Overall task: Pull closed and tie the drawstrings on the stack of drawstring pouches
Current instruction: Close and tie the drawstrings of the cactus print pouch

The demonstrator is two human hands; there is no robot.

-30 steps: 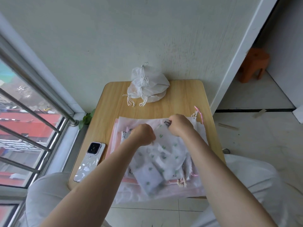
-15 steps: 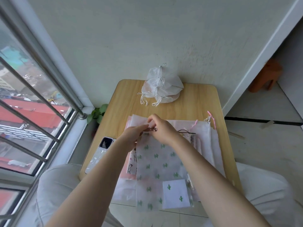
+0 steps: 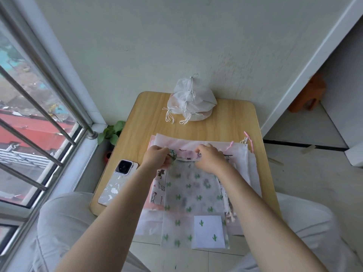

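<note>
A translucent cactus-print pouch (image 3: 192, 195) lies flat on top of the stack of pouches (image 3: 245, 163) on the small wooden table (image 3: 231, 122). My left hand (image 3: 156, 157) pinches the drawstring at the pouch's top left corner. My right hand (image 3: 209, 158) grips the pouch's top hem towards the right. Between the hands the hem is slightly gathered. A pile of tied white pouches (image 3: 191, 101) sits at the far edge of the table by the wall.
A phone (image 3: 115, 181) in a pale case lies on the table's left side. Window bars (image 3: 39, 122) run along the left, with a small green plant (image 3: 111, 132) below them. An orange stool (image 3: 308, 95) stands on the floor at right. My knees flank the table.
The cactus pouch was crumpled and now lies spread flat. My hands met at its top middle, then moved apart to the left corner and right part of the hem.
</note>
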